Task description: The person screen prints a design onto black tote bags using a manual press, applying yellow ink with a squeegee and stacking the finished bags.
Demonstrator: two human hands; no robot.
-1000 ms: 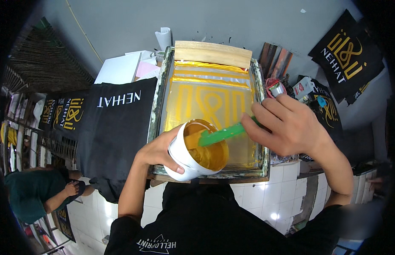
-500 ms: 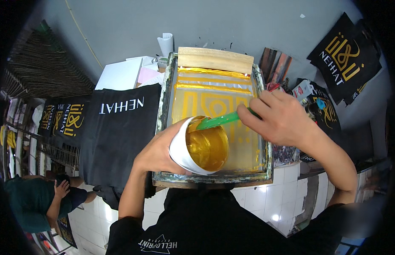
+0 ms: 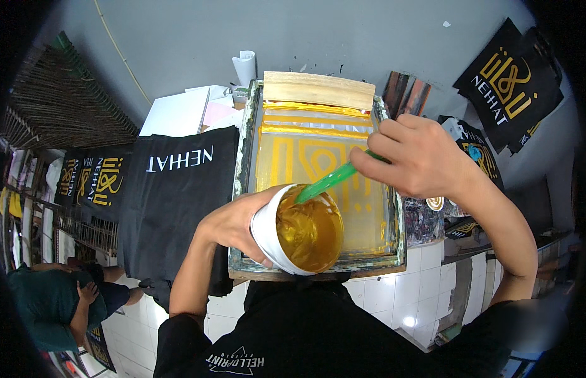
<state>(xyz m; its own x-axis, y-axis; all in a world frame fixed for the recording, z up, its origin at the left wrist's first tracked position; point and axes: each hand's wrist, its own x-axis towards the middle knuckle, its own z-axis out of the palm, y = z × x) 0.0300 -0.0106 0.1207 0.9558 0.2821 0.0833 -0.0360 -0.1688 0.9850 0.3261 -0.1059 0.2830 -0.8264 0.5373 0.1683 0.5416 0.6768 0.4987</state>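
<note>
My left hand point(image 3: 241, 222) is wrapped round the side of a white tub point(image 3: 266, 234), which is tilted so its mouth faces me. Gold ink point(image 3: 312, 233) coats the inside walls and lies in it. A green spatula point(image 3: 334, 181) is gripped by its upper end in my right hand point(image 3: 409, 157), and its lower end dips inside the tub's rim. Beneath the tub lies a screen-printing frame point(image 3: 399, 236) with a yellow design on its mesh point(image 3: 362, 227). Across the frame's far end rests a wooden squeegee point(image 3: 318, 87), with gold ink along its lower edge.
Left of the frame lies a stack of black fabric bags point(image 3: 179, 208) with white lettering. Printed black bags point(image 3: 504, 85) hang at the right by the grey wall. Several squeegees point(image 3: 406, 94) stand behind the frame's right corner. Another person point(image 3: 57, 305) is at the lower left.
The tub has moved slightly nearer to me. The spatula has become steeper, with its lower end farther into the tub. The other person's hand has lowered.
</note>
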